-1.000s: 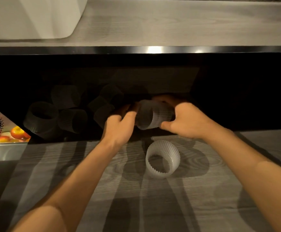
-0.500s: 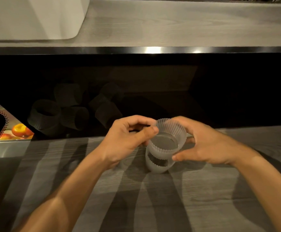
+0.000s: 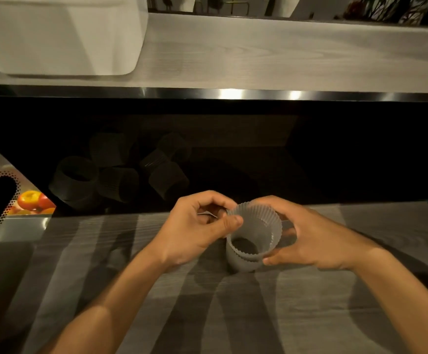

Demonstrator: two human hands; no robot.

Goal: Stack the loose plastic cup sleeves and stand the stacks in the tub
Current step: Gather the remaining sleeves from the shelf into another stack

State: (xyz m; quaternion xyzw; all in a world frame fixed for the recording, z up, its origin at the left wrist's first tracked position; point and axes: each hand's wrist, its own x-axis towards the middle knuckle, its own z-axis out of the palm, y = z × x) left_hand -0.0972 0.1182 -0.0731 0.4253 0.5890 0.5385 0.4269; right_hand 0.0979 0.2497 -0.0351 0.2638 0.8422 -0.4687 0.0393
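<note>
Cup sleeve (image 3: 256,226), ribbed translucent plastic, sat half-nested in a second sleeve (image 3: 243,263) standing on the worktop (image 3: 309,302). Left hand (image 3: 197,231) pinched its near rim. Right hand (image 3: 315,238) curled round the far side, thumb low, probably steadying both for seating. Loose sleeves (image 3: 121,182) lay in the dark recess behind. White tub (image 3: 62,39) stood higher up, well apart.

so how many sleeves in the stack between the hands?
2: upper sleeve held by left hand and right hand, nested into lower sleeve on the table. Others may be nested unseen.
</note>
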